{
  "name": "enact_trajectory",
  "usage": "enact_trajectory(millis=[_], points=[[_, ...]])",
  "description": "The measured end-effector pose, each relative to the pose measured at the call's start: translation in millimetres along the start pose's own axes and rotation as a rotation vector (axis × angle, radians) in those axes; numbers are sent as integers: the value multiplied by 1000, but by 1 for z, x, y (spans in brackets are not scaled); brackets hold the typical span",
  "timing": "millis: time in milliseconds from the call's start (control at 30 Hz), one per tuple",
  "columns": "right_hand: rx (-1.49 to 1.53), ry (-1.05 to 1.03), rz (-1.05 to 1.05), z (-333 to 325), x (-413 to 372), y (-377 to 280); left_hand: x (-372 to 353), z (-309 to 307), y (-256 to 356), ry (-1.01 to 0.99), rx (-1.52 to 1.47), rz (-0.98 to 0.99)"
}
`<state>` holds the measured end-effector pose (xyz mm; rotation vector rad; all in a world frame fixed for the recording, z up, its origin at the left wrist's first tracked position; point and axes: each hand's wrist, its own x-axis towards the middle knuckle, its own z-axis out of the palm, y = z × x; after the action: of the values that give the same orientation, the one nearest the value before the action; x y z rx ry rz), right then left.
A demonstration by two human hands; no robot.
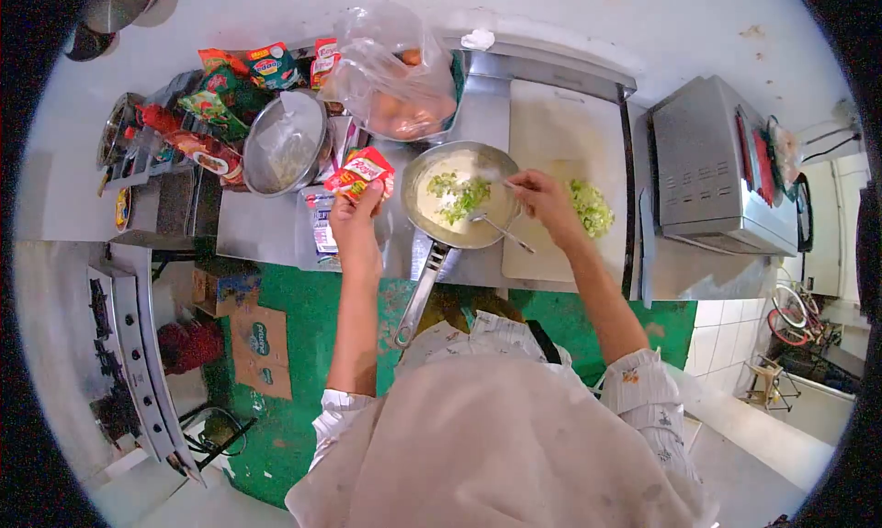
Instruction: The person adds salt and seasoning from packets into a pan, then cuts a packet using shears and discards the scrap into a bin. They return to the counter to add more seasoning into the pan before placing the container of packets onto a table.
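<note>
My left hand [356,218] grips a red sachet [363,174] with yellow and white print, left of the pan. A metal frying pan [411,174] stands on the counter, its long handle pointing towards me. In it is a pale creamy mixture [430,202] topped with chopped greens [473,196]. A metal spoon [505,230] leans in the pan, its handle out over the right rim. My right hand [549,202] is over the pan's right rim, fingers pinched together. A whitish blur shows by its fingertips; what they hold is too small to make out.
A white cutting board [537,262] bears more chopped greens [590,208]. Behind the pan, a plastic bag of eggs [404,115] sits in a container. Left are a metal bowl [303,129] and several packets [220,106]. An oven-like metal box [712,165] stands right.
</note>
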<state>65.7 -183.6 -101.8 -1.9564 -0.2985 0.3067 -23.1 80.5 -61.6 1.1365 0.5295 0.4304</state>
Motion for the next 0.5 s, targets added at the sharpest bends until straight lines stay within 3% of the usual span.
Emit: enact_trajectory(millis=[33, 167, 233, 267, 300, 333, 467, 500], points=[[375, -73, 354, -12, -3, -7, -1, -1, -1, -5, -3, 3], [569, 188, 436, -36, -9, 20, -8, -5, -11, -46, -191, -174], [374, 428, 406, -32, -7, 65, -13, -6, -16, -36, -252, -233], [375, 425, 406, -24, -7, 92, -16, -4, -19, -27, -310, -281], [57, 436, 301, -14, -7, 122, -19, -2, -20, -17, -367, -327], [-259, 440, 190, -7, -8, 129, -22, 1, -19, -13, -365, -324], [-332, 474, 186, 16, -19, 116, -31, 2, -22, -45, -410, -379], [-612, 479, 74, 13, -22, 95, -33, 3, -22, -11, -425, -402]])
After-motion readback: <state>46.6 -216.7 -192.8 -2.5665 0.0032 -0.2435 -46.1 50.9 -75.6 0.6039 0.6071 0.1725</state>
